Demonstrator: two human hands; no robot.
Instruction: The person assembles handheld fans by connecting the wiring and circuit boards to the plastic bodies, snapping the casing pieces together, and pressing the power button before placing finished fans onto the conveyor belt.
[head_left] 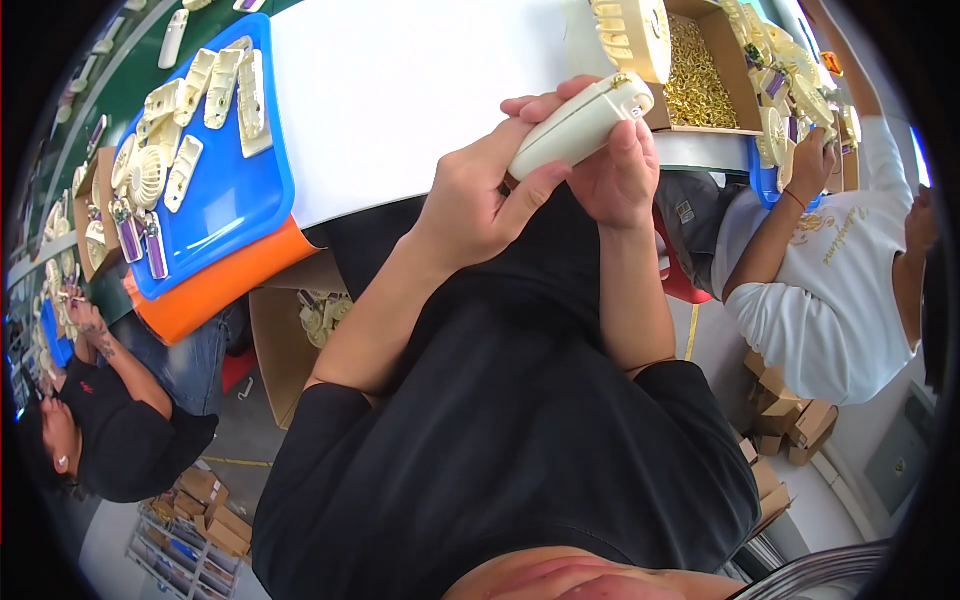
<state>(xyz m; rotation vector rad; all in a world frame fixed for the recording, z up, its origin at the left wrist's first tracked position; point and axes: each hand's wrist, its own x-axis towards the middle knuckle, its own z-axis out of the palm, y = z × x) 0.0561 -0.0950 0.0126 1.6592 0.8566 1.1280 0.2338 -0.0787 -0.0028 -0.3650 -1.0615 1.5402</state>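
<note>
A cream plastic handheld fan is between my hands, above the front of the white worktop. Its long rounded handle (pixel 572 130) tilts up to the right, with a seam along its side. Beyond the handle's far end is a round, slotted fan head (pixel 632 38); whether the two are joined there I cannot tell. My left hand (pixel 482 185) is closed round the near end of the handle, thumb along its side. On the other side my right hand (pixel 622 180) supports it, its fingers partly hidden behind the handle.
White worktop (pixel 400 100). At left, a blue tray (pixel 235 215) bears cream shells and purple-wrapped parts, over an orange tray (pixel 225 285). A cardboard box of small brass-coloured pieces (pixel 697 75) stands right. Co-workers sit left (pixel 130 430) and right (pixel 820 270). An open carton (pixel 275 330) sits below the table.
</note>
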